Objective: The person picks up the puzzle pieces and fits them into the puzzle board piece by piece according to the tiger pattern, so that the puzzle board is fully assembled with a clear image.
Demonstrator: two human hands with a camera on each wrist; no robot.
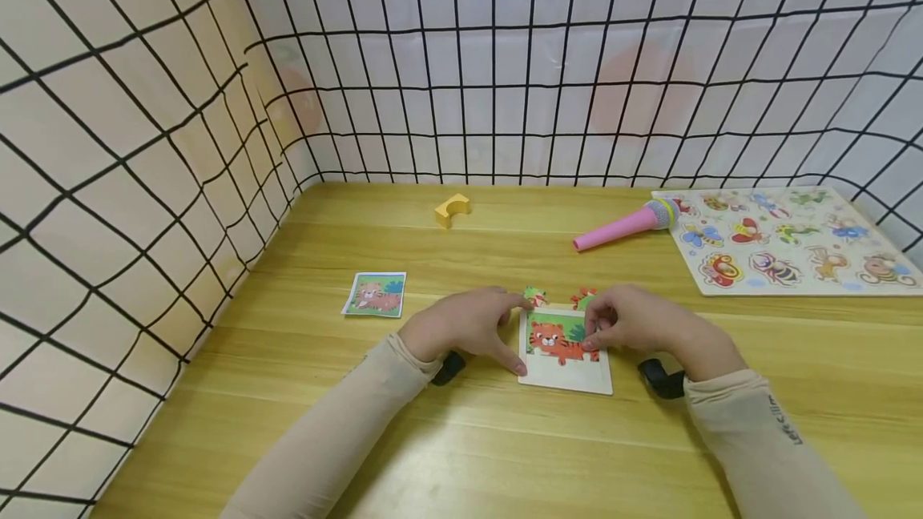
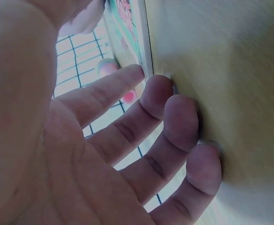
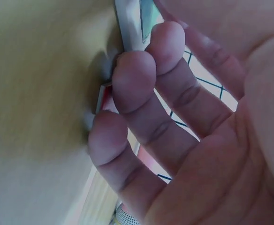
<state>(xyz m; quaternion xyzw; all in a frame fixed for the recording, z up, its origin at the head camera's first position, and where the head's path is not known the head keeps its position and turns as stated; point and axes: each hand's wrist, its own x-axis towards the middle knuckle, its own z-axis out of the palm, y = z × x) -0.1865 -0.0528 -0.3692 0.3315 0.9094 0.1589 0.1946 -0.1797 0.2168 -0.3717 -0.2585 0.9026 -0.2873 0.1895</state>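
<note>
A white jigsaw puzzle board point(image 1: 566, 376) lies on the table, its upper part filled with pieces that show an orange tiger point(image 1: 551, 339) on green. My left hand point(image 1: 469, 323) braces the board at its left side: the index finger touches the upper left corner, the thumb the lower left edge. In the left wrist view its other fingers point(image 2: 180, 123) rest on the table. Over the board's right edge my right hand point(image 1: 638, 320) pinches a puzzle piece between thumb and index finger, mostly hidden by them. Loose puzzle pieces point(image 1: 535, 295) lie just beyond the board.
A small tiger picture card point(image 1: 378, 295) lies to the left. Farther back are a yellow arch block point(image 1: 452, 210) and a pink toy microphone point(image 1: 616, 231). A board with insect pictures point(image 1: 789, 243) lies at the right. Black wire mesh point(image 1: 476, 90) stands along the table's back and sides.
</note>
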